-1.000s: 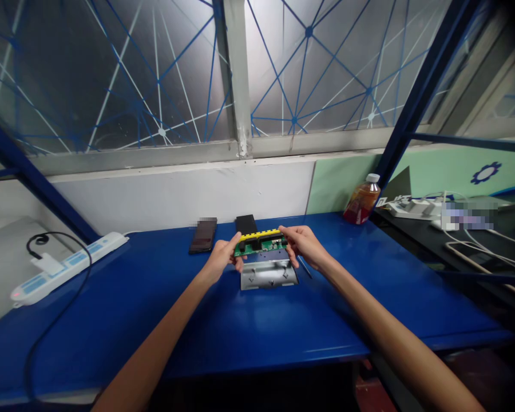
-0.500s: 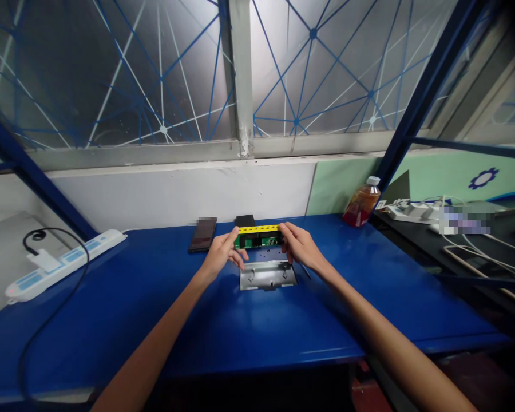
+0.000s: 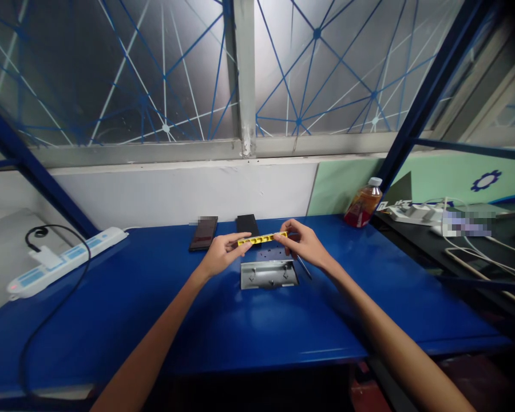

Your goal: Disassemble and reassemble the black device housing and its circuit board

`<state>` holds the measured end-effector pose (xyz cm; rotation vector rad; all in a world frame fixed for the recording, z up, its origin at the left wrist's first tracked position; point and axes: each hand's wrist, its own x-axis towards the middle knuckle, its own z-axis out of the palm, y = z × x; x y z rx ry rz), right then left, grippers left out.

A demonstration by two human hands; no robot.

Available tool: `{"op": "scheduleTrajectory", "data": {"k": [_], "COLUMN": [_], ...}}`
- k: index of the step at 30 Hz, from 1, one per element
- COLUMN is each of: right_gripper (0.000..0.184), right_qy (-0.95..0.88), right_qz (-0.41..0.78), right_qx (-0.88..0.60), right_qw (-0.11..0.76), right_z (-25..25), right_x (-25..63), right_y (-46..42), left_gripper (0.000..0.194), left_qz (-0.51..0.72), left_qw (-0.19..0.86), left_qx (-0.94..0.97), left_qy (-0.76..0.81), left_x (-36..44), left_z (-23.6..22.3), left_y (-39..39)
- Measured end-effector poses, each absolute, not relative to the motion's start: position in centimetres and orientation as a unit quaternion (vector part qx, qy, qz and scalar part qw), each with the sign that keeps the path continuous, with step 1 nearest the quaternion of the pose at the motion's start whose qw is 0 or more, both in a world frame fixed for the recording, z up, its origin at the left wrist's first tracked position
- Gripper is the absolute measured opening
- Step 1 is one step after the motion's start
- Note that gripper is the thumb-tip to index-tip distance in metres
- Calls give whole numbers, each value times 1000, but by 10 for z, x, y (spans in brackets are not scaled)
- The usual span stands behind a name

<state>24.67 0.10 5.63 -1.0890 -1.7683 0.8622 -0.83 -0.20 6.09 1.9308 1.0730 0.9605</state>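
Observation:
Both of my hands hold a circuit board with a yellow row of ports (image 3: pixel 261 238) above the blue table (image 3: pixel 240 326). The board is turned edge-on, so mainly the yellow strip shows. My left hand (image 3: pixel 220 254) pinches its left end and my right hand (image 3: pixel 304 243) pinches its right end. Just below the board, a grey metal case half (image 3: pixel 269 274) lies flat on the table. A thin dark tool (image 3: pixel 304 267) rests on the table by my right wrist.
Two dark flat devices, one (image 3: pixel 203 233) left and one (image 3: pixel 246 222) right, lie behind the board near the wall. A white power strip (image 3: pixel 64 263) with a black cable sits at the far left. An orange-filled bottle (image 3: pixel 363 203) stands at the back right, beside a bench with cables.
The board has been tilted from showing its green face to lying edge-on, and held slightly farther from me. Both hands kept their grip on its ends.

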Motion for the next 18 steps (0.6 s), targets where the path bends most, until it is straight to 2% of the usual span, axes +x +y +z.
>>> {"op": "scheduleTrajectory", "data": {"k": [3, 8, 14, 18], "right_gripper": [37, 55, 55, 58], "right_qy": [-738, -797, -840, -869], "right_qz": [313, 241, 207, 152], "right_qx": [-425, -425, -418, -408], "right_qw": [422, 354, 277, 234], "right_z": [60, 58, 45, 39], "right_x": [252, 263, 277, 281], "right_y": [2, 0, -17, -25], "left_gripper": [54, 65, 60, 62], "left_qz": [349, 277, 176, 153], "left_qw": [294, 163, 120, 109], "left_qx": [783, 846, 905, 926], "left_qy": [424, 425, 369, 327], "left_x": [-12, -13, -4, 1], "left_z": [64, 62, 60, 55], "left_y": [-3, -4, -11, -14]}}
